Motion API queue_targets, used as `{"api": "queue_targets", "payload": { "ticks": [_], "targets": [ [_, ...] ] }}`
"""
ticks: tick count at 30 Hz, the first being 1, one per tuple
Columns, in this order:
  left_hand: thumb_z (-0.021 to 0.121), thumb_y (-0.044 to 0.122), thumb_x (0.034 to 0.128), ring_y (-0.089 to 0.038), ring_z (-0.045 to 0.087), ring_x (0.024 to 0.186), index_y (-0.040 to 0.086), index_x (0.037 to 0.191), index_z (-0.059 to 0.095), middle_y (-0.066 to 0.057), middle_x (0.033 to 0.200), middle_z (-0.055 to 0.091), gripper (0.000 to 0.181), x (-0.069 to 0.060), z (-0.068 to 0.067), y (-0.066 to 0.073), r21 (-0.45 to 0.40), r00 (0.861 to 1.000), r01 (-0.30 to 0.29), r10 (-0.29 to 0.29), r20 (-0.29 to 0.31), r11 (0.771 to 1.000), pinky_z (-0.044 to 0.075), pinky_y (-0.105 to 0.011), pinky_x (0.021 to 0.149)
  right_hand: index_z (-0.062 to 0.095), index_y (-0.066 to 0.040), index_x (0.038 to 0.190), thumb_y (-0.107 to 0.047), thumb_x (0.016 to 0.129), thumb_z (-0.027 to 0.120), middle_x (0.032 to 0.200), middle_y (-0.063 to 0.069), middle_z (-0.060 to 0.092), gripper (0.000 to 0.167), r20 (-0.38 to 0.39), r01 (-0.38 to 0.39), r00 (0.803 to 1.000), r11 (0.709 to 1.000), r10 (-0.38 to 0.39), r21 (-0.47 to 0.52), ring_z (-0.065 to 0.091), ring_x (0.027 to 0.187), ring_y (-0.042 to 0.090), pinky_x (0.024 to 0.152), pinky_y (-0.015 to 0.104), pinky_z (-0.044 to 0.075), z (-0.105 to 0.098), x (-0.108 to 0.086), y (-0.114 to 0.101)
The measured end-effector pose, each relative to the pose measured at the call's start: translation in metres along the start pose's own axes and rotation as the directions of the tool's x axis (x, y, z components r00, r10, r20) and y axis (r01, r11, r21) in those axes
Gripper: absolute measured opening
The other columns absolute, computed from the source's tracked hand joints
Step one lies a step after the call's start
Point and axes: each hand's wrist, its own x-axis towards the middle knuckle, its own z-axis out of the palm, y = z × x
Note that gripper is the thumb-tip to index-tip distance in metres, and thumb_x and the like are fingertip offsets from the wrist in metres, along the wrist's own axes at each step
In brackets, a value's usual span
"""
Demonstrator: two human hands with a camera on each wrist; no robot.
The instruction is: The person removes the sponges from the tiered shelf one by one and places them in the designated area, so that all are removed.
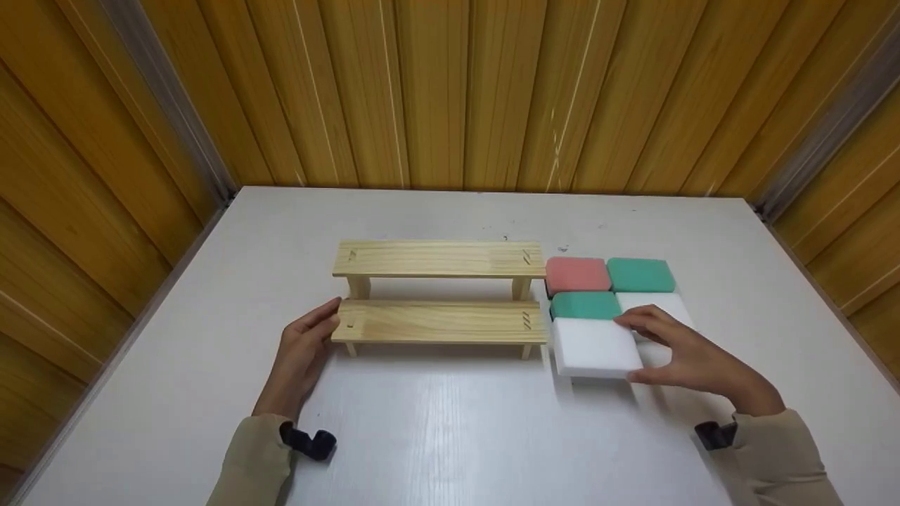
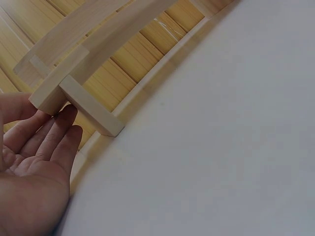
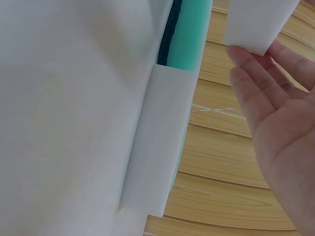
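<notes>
A pale two-step wooden stand (image 1: 437,323) is in the middle of the table. My left hand (image 1: 304,351) holds the left end of its lower step; in the left wrist view, the fingers (image 2: 64,123) touch the plank's end beside a leg. My right hand (image 1: 692,355) pinches a white sponge block (image 1: 596,346) by its right side. In the right wrist view, that white sponge (image 3: 258,22) is held up, apart from the white block (image 3: 158,140) lower in the picture. The held sponge partly covers a green sponge (image 1: 585,305) in the head view.
Right of the stand lie a pink sponge (image 1: 578,274), another green sponge (image 1: 641,275) and a second white block (image 1: 657,308), set close together. The white table (image 1: 422,436) is bordered by wood-patterned walls (image 1: 436,91) at the back and sides.
</notes>
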Motion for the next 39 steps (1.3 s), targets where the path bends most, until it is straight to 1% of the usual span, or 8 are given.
{"api": "queue_targets", "payload": {
  "ticks": [6,12,21,24,27,30,33,39],
  "targets": [
    [0.051,0.002,0.0962,-0.022,0.037,0.14,-0.003,0.142,0.041,-0.012,0.151,0.038,0.047,0.0003,0.0012,0.0005,-0.003,1.0,0.001,-0.001,0.0,1.0,0.045,-0.017,0.103,0.055,-0.016,0.133,-0.034,0.072,0.084,0.13,0.001,0.05,0.07,-0.009,-0.011,1.0,0.997,0.01,-0.073,0.041,0.115,-0.01,0.097,0.008,0.038,-0.001,-0.0028,-0.0003],
    [0.05,0.001,0.096,-0.022,0.039,0.139,-0.002,0.143,0.041,-0.011,0.151,0.039,0.048,0.0011,0.0012,0.0006,-0.015,1.0,0.013,-0.013,0.005,1.0,0.046,-0.017,0.103,0.057,-0.015,0.132,-0.033,0.071,0.085,0.129,0.001,0.052,0.069,-0.013,0.017,1.0,0.997,-0.018,-0.069,0.043,0.114,-0.007,0.097,0.01,0.04,-0.0009,-0.0038,-0.0005],
    [0.051,0.001,0.096,-0.021,0.038,0.139,-0.003,0.143,0.04,-0.012,0.151,0.038,0.048,0.0006,0.0001,0.0006,-0.004,1.0,0.009,-0.009,0.009,1.0,0.045,-0.017,0.103,0.056,-0.015,0.133,-0.039,0.072,0.083,0.129,-0.001,0.052,0.071,0.013,-0.026,1.0,0.991,0.028,-0.132,0.042,0.115,-0.005,0.095,0.019,0.046,0.0028,-0.005,0.0042],
    [0.051,0.001,0.0959,-0.021,0.038,0.139,-0.002,0.143,0.041,-0.011,0.151,0.039,0.048,0.0004,0.0002,0.0006,0.0,1.0,0.012,-0.012,0.005,1.0,0.045,-0.017,0.103,0.056,-0.016,0.133,-0.042,0.072,0.083,0.13,-0.002,0.051,0.072,0.017,-0.047,0.999,0.988,0.05,-0.149,0.042,0.117,-0.002,0.097,0.025,0.048,0.0037,-0.0049,0.0041],
    [0.051,0.001,0.0957,-0.021,0.038,0.139,-0.002,0.143,0.04,-0.011,0.151,0.038,0.048,0.0003,0.0004,0.0006,-0.008,1.0,0.018,-0.018,0.005,1.0,0.045,-0.017,0.103,0.056,-0.016,0.134,-0.042,0.071,0.083,0.13,0.0,0.051,0.073,0.025,-0.057,0.998,0.987,0.062,-0.151,0.045,0.118,0.005,0.098,0.028,0.048,0.004,-0.0046,0.0034],
    [0.051,0.001,0.0959,-0.021,0.038,0.139,-0.002,0.143,0.04,-0.011,0.151,0.038,0.048,0.0004,0.0003,0.0006,-0.02,1.0,0.019,-0.019,0.008,1.0,0.045,-0.018,0.103,0.055,-0.016,0.134,-0.042,0.071,0.083,0.131,0.002,0.051,0.073,0.038,-0.061,0.997,0.987,0.068,-0.146,0.046,0.119,0.012,0.099,0.029,0.047,0.0039,-0.0042,0.0028],
    [0.051,0.001,0.0961,-0.021,0.038,0.139,-0.002,0.143,0.04,-0.011,0.151,0.038,0.048,0.0003,0.0001,0.0007,-0.03,1.0,0.018,-0.018,0.009,0.999,0.045,-0.018,0.104,0.055,-0.017,0.134,-0.043,0.071,0.083,0.131,0.002,0.051,0.074,0.042,-0.066,0.996,0.988,0.072,-0.14,0.046,0.12,0.014,0.1,0.029,0.046,0.0039,-0.0039,0.0025],
    [0.052,0.002,0.0959,-0.022,0.037,0.14,-0.003,0.143,0.039,-0.012,0.152,0.037,0.049,0.0003,0.001,0.0012,-0.011,1.0,0.018,-0.018,0.005,1.0,0.046,-0.018,0.103,0.055,-0.015,0.134,-0.04,0.072,0.083,0.13,0.001,0.052,0.072,0.026,-0.033,0.999,0.989,0.037,-0.146,0.043,0.119,0.003,0.098,0.02,0.044,0.0051,-0.0039,0.0041]
  ]
}}
